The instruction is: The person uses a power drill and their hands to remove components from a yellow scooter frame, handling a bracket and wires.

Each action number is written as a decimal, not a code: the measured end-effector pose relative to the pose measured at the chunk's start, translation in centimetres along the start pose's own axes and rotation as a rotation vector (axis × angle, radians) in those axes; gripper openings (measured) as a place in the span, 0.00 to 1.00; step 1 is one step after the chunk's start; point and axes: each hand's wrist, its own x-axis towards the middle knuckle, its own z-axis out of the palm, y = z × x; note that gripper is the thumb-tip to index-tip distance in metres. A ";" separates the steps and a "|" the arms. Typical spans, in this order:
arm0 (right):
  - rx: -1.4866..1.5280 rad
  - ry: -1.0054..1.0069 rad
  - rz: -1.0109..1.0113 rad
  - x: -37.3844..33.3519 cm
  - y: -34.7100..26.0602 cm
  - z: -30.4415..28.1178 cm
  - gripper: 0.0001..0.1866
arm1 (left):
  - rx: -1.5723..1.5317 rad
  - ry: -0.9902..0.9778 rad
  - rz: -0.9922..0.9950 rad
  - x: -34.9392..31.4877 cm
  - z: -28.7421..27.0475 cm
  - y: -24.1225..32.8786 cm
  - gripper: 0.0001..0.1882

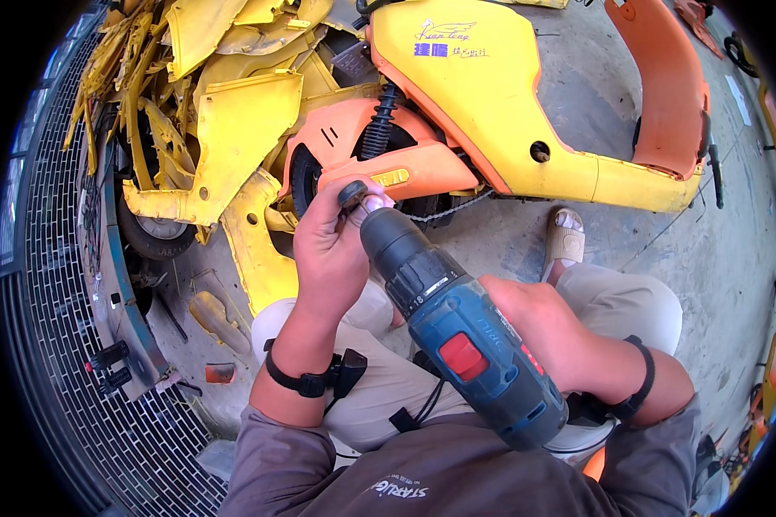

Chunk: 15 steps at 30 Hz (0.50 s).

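Observation:
My right hand (533,320) is wrapped round the handle of a blue cordless drill (483,353) with a black chuck and a red switch on top. The drill lies slantwise over my lap, its chuck pointing up and to the left. At the chuck's tip, my left hand (329,250) pinches a small dark round-headed piece (352,193) with a thin shank. Whether that shank touches the chuck, I cannot tell. Beyond my hands stands a scooter with a yellow body panel (466,95), an orange rear fender (353,129) and a black spring shock absorber (378,123).
Broken yellow panels (246,121) are heaped at the far left, beside a loose wheel (157,233). An orange curved front shield (668,95) rises at the right. A metal grating (69,345) runs along the left. More orange and yellow parts line the right edge.

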 end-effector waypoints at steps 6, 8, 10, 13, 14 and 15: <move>-0.003 -0.003 -0.008 0.0 0.2 0.0 0.24 | -0.003 0.000 0.019 0.0 0.0 -0.2 0.05; -0.006 -0.003 -0.023 0.0 0.3 0.0 0.24 | -0.001 0.002 0.023 0.0 0.0 -0.2 0.05; 0.016 -0.026 -0.032 0.1 0.2 -0.1 0.25 | -0.004 0.008 0.036 -0.1 0.0 -0.2 0.05; 0.002 -0.035 -0.039 0.1 0.6 -0.1 0.25 | -0.007 0.000 0.002 0.0 0.2 0.0 0.05; 0.001 -0.037 -0.040 0.1 0.7 -0.1 0.25 | -0.007 0.002 0.003 -0.1 0.2 0.0 0.05; 0.013 -0.031 -0.050 0.1 0.8 0.0 0.25 | -0.014 0.004 -0.001 -0.1 0.2 0.1 0.05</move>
